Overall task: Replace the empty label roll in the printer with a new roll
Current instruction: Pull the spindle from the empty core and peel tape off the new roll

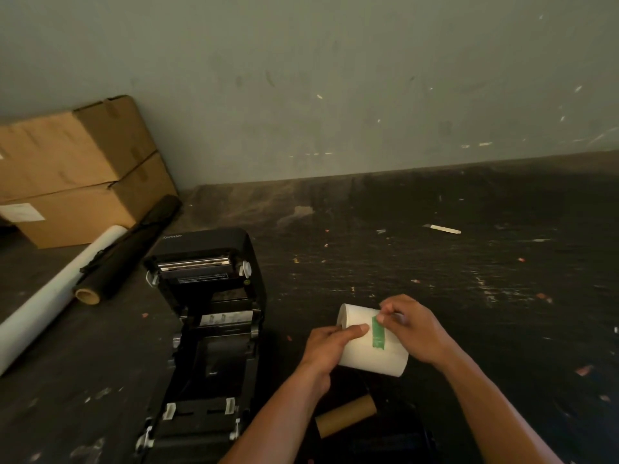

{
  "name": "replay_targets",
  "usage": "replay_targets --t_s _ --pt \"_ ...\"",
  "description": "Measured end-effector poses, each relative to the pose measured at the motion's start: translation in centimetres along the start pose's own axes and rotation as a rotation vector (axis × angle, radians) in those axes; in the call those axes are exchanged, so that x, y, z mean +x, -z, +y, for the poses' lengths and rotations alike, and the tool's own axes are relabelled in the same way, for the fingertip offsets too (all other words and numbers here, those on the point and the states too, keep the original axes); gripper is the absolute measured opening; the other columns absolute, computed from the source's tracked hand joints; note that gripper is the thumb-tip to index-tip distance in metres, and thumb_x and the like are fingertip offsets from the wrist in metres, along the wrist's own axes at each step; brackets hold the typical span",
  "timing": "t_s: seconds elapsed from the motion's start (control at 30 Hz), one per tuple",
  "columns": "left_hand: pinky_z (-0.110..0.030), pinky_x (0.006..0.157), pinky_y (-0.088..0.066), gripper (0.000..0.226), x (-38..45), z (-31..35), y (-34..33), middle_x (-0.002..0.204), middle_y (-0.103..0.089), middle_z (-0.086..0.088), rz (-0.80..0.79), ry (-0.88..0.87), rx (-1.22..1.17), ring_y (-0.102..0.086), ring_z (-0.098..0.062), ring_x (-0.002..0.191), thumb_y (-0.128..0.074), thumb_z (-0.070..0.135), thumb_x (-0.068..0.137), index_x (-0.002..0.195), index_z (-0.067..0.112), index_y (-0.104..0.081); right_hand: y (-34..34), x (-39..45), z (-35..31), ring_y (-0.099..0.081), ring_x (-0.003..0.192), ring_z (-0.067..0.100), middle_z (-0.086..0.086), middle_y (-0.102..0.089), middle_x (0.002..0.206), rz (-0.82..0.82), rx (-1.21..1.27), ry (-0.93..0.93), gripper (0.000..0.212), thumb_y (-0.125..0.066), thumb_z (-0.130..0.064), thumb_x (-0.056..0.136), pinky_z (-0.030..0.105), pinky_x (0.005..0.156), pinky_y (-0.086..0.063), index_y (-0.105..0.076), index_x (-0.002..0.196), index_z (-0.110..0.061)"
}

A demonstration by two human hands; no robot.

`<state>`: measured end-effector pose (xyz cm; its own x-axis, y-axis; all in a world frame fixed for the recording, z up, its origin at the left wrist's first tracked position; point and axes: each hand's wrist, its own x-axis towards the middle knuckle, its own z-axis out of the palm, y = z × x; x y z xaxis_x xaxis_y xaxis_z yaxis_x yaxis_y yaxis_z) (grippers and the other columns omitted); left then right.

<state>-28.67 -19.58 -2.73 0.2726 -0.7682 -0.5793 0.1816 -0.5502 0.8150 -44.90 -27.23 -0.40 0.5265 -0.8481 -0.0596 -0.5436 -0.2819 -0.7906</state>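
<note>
Nearest you lay the empty cardboard core [346,417], below your left hand [330,346], which gripped the new label roll [371,343]. Your right hand [413,326] pinched its green tape [379,334]. Light, probably crushable: hold the ends. Open printer [204,329] sat left.

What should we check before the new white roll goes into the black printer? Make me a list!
1. Printer lid open: ok, it is swung back and the bay shows.
2. Old roll out: ok, an empty cardboard core lies on the floor beside the printer.
3. Roll bay free of things: cannot tell, it is too dark.
4. New roll held firmly: ok, the left hand grips its end.
5. Green tape off: not ok, it is still stuck on; the right hand pinches its top end.
6. Label end loose for feeding: not ok, the tape holds it down.
</note>
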Motion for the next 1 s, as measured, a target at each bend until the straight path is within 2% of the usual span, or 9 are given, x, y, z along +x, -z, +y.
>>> replay_targets --t_s 0.13,0.33,0.43,0.5,0.57,0.7,0.83,0.9,1.0 --pt "-0.03 0.066 -0.05 0.052 0.0 0.3 0.2 0.098 -0.072 -0.005 0.024 0.035 -0.069 -0.067 -0.02 0.091 -0.084 0.041 0.064 0.106 0.015 -0.069 -0.3 -0.7 -0.2 -0.046 0.11 -0.002 -0.02 -0.05 0.111 0.091 0.007 0.109 0.014 -0.056 -0.022 0.091 0.024 0.095 -0.037 -0.058 0.081 -0.031" --pt "-0.031 0.062 -0.049 0.052 0.0 0.2 1.0 0.098 -0.069 -0.006 0.088 0.048 -0.138 -0.064 -0.02 0.089 -0.085 0.039 0.062 0.104 0.016 -0.066 -0.8 -2.1 0.9 -0.052 0.104 -0.007 -0.018 -0.056 0.109 0.167 0.16 0.168 0.014 -0.057 -0.018 0.091 0.019 0.085 -0.044 -0.06 0.084 -0.03" --pt "-0.037 0.071 -0.053 0.063 0.0 0.2 1.4 0.101 -0.067 -0.007 0.107 0.069 -0.203 -0.062 -0.022 0.092 -0.087 0.036 0.059 0.112 0.014 -0.062 -0.5 -2.6 1.9 -0.057 0.095 -0.008 -0.013 -0.062 0.103 0.25 0.244 0.096 0.012 -0.055 -0.018 0.092 0.018 0.074 -0.045 -0.062 0.089 -0.027" --pt "-0.044 0.083 -0.053 0.079 -0.1 0.1 1.7 0.106 -0.065 -0.01 0.12 0.094 -0.264 -0.06 -0.026 0.096 -0.09 0.036 0.048 0.117 0.014 -0.059 -0.2 -2.8 3.1 -0.062 0.079 -0.003 -0.006 -0.066 0.09 0.296 0.258 -0.03 0.011 -0.054 -0.02 0.093 0.016 0.062 -0.045 -0.062 0.091 -0.027" --pt "-0.047 0.083 -0.054 0.092 -0.3 0.1 2.0 0.11 -0.063 -0.012 0.143 0.122 -0.313 -0.059 -0.029 0.099 -0.091 0.037 0.037 0.119 0.016 -0.057 -0.1 -2.8 4.6 -0.061 0.067 0.005 -0.002 -0.064 0.085 0.238 0.164 -0.2 0.01 -0.053 -0.022 0.094 0.017 0.056 -0.043 -0.061 0.092 -0.027" --pt "-0.044 0.067 -0.053 0.106 -0.6 0.0 2.2 0.115 -0.06 -0.014 0.165 0.149 -0.354 -0.058 -0.031 0.1 -0.092 0.033 0.035 0.131 0.017 -0.05 -1.1 -2.3 7.2 -0.061 0.087 0.013 0.004 -0.063 0.096 0.051 -0.046 -0.441 0.011 -0.052 -0.021 0.094 0.032 0.08 -0.051 -0.063 0.097 -0.02" --pt "-0.044 0.063 -0.052 0.106 -0.9 -0.1 2.1 0.113 -0.06 -0.014 0.159 0.156 -0.362 -0.057 -0.031 0.098 -0.091 0.031 0.036 0.132 0.017 -0.048 -1.8 -2.0 8.4 -0.056 0.104 0.017 0.003 -0.057 0.111 0.024 -0.243 -0.517 0.018 -0.054 -0.025 0.092 0.045 0.099 -0.044 -0.061 0.107 -0.017" --pt "-0.044 0.062 -0.051 0.104 -1.1 -0.1 2.1 0.111 -0.059 -0.014 0.152 0.16 -0.366 -0.057 -0.031 0.097 -0.091 0.031 0.036 0.131 0.017 -0.049 -2.2 -2.1 8.9 -0.052 0.112 0.018 0.002 -0.052 0.119 0.053 -0.303 -0.508 0.022 -0.056 -0.024 0.091 0.046 0.103 -0.04 -0.06 0.111 -0.018" --pt "-0.043 0.058 -0.051 0.097 -1.4 -0.1 2.2 0.109 -0.06 -0.014 0.152 0.163 -0.378 -0.058 -0.031 0.094 -0.091 0.029 0.038 0.126 0.017 -0.05 -2.7 -2.3 9.3 -0.053 0.111 0.016 0.0 -0.052 0.119 0.084 -0.355 -0.448 0.023 -0.06 -0.023 0.088 0.045 0.102 -0.039 -0.06 0.111 -0.021"
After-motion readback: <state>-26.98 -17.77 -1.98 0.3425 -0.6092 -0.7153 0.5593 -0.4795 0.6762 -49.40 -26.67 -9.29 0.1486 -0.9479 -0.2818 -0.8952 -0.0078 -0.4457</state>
